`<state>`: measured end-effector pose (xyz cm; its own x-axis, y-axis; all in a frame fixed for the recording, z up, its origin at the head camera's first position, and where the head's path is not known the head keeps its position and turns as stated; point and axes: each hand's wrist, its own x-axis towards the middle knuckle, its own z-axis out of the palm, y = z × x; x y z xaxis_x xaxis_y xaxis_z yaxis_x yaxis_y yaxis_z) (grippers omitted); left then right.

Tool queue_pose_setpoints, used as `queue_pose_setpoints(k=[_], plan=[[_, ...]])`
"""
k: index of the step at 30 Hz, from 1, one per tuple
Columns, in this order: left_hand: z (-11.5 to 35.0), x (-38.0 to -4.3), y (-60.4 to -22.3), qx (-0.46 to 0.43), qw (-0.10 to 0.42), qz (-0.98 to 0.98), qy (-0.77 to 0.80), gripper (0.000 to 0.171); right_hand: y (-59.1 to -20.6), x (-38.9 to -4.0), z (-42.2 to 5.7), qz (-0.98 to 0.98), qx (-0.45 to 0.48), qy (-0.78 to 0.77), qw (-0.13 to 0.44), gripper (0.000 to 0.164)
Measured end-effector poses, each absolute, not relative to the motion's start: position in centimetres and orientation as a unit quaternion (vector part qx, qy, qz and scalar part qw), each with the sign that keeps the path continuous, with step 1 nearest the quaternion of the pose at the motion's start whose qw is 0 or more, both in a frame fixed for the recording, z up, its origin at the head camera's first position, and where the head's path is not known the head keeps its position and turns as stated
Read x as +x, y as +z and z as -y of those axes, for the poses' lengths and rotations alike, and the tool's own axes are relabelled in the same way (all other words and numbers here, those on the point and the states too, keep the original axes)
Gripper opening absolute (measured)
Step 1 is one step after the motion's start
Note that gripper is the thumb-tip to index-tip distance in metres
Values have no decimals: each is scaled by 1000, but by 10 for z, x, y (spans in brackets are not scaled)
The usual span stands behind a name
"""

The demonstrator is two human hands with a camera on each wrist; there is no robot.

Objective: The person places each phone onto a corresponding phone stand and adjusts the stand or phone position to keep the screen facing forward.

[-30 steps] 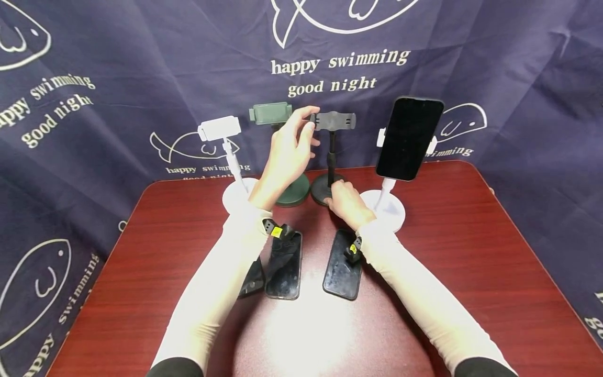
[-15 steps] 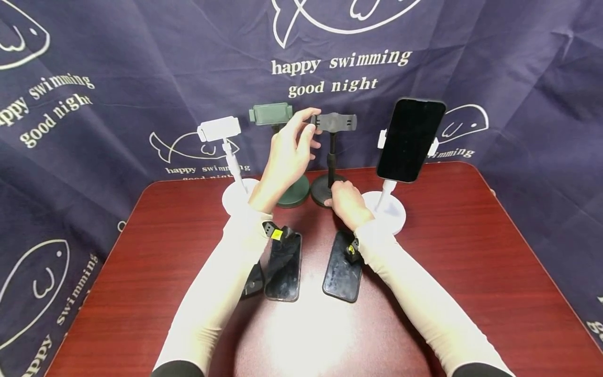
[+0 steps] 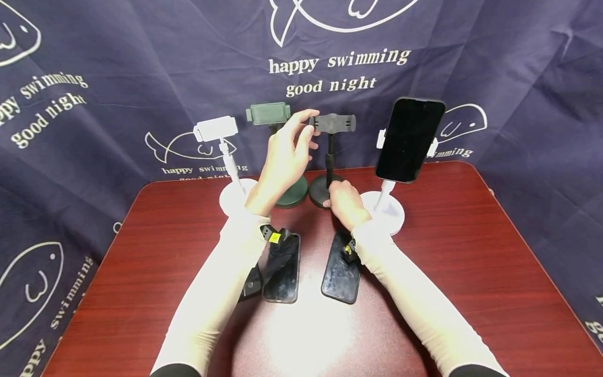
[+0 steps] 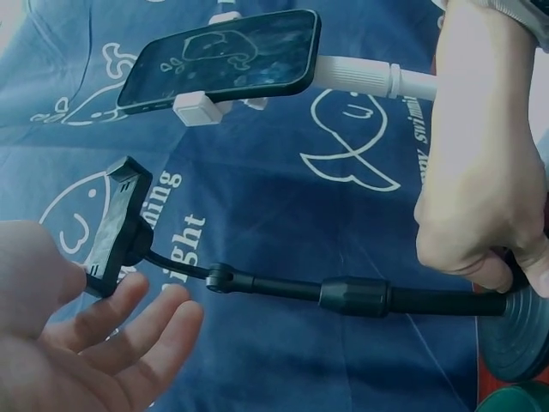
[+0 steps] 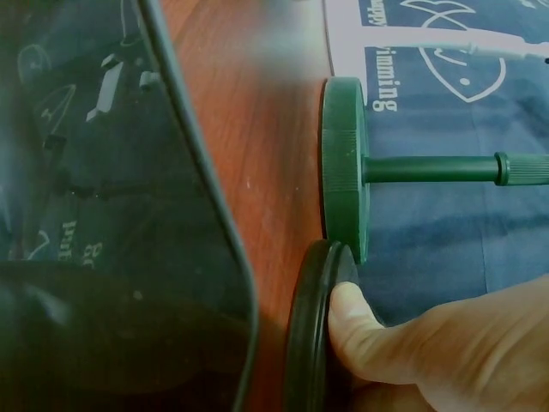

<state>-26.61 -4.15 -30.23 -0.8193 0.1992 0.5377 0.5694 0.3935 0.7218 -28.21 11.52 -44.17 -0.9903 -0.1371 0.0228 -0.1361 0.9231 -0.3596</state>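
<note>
Phones (image 3: 340, 280) lie nearest, short of your right hand (image 3: 347, 203), which grips the base (image 3: 319, 193) of the black stand (image 3: 330, 162); your left hand (image 3: 286, 157) pinches its clamp (image 3: 334, 123). Step appears to be clamp adjustment; next move likely requires a steady base. Green stand (image 3: 295, 193) crowds your left hand; table edge (image 3: 447, 165) runs beyond your right; space opens above.

Matt blk plastic is seen on phone stand (image 3: 333, 123), 1 o'clock; glossy, smudged glass on phone (image 3: 340, 280), 5; shiny wood-grain finish on table (image 3: 141, 293), 8; creased matt cloth (image 3: 226, 57) hung, 11.
</note>
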Motion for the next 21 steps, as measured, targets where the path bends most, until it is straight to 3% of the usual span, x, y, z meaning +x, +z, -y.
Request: queue_pose_setpoints(k=[21], plan=[[41,-261,-304,-232,190,806,-510,31,-443,-275,-130,-973,-127,-190,-28,29]])
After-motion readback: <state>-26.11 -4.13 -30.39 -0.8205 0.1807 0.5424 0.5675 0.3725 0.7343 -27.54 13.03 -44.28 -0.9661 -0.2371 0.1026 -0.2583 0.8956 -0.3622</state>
